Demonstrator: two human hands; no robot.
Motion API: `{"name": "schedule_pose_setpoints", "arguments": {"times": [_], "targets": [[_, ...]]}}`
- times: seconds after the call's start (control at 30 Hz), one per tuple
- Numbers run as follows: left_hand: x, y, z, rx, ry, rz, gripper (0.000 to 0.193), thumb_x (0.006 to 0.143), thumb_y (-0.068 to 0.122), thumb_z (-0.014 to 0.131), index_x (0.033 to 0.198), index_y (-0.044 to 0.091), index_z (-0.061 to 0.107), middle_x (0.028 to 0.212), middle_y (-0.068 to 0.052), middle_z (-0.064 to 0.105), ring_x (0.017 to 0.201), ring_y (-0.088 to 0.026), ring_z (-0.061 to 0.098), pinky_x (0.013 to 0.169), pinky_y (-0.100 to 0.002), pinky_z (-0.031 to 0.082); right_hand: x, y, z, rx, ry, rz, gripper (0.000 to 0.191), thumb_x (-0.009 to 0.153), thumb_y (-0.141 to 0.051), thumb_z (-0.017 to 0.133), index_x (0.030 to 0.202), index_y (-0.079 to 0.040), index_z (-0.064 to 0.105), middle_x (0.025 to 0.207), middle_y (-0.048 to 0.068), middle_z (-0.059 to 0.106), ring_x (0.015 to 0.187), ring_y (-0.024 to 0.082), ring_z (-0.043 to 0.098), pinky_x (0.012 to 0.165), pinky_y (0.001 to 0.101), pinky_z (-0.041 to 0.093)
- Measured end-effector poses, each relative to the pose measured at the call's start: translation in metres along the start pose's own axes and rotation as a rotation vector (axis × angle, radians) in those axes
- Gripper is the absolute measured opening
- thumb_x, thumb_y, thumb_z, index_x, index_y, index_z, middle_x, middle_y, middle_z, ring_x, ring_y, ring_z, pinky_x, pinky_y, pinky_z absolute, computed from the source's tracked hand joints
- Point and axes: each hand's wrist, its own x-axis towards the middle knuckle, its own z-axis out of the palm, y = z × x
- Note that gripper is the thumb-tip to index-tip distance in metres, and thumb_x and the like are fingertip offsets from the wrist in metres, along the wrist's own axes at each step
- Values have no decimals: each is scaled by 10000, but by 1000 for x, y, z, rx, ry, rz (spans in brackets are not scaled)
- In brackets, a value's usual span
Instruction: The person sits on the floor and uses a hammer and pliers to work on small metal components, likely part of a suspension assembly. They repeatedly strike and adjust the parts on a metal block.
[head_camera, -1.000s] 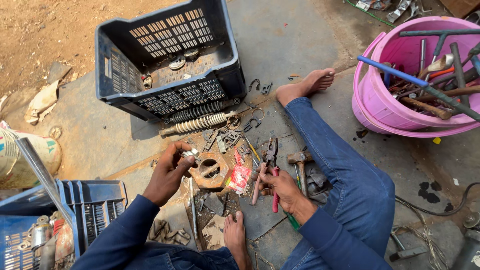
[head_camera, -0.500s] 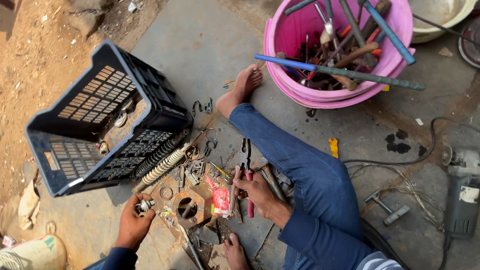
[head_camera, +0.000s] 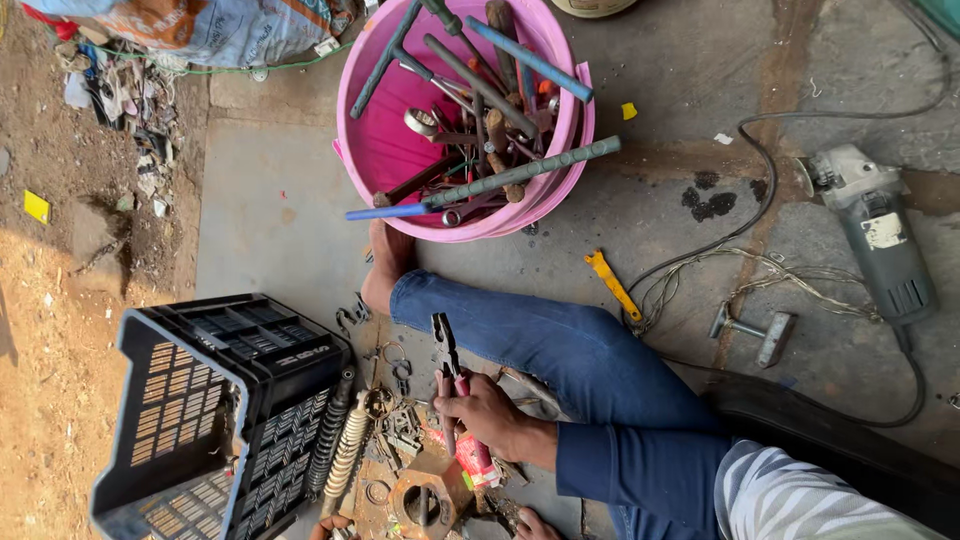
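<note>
Since the earlier frame your view swings right, the pink tub now at 12 o'clock; your right hand clamps red-handled pliers, left hand barely visible, grip indeterminable; the jaws may snag the spring at 9 o'clock.

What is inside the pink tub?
The pink tub holds long metal bars, wrenches and wooden-handled tools, some sticking over the rim. Anything beneath that pile is hidden.
</note>
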Motion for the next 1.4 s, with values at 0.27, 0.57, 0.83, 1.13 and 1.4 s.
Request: {"name": "schedule_pose_setpoints", "arguments": {"times": [0.27, 0.57, 0.83, 1.13, 1.4], "targets": [[0, -17, -12, -60, 30, 136, 282, 807, -44, 739, 1068, -39, 631, 822, -115, 690, 727, -108, 633, 724, -245, 516, -2, 16, 0, -15, -9, 8, 84, 943, -103, 621, 911, -59, 556, 704, 24, 564, 562, 177, 544, 574, 358, 468], [-10, -44, -20, -75, -41, 115, 308, 833, -94, 672, 1126, -21, 609, 943, -89, 671, 839, -89, 628, 816, -228, 516, -10, 14, 4, -92, -84, -78, 82, 982, -106, 571, 992, -32, 537, 634, 46, 562, 491, 159, 559, 600, 322, 449], [-33, -52, -20, -97, -29, 29, 310, 880, -95, 662, 1174, -18, 598, 999, -85, 626, 867, -90, 597, 796, -227, 491, -17, 16, 0, -227, -41, -54, 149, 979, -140, 596, 869, -64, 530, 561, 42, 533, 425, 130, 476, 496, 322, 401], [-51, -42, -18, -109, -35, -39, 296, 920, -85, 656, 1195, 1, 587, 935, -64, 590, 838, -85, 579, 791, -216, 495, -21, 22, -2, -197, -51, -130, 183, 978, -133, 597, 832, -77, 503, 600, 30, 555, 443, 141, 563, 509, 331, 503], [-57, -42, -19, -134, -30, -19, 296, 921, -83, 652, 1196, 3, 583, 949, -57, 601, 835, -75, 578, 793, -207, 505, -24, 21, 0, -143, -47, -119, 169, 957, -68, 592, 834, -70, 475, 648, 33, 510, 460, 148, 569, 432, 331, 477]]}}
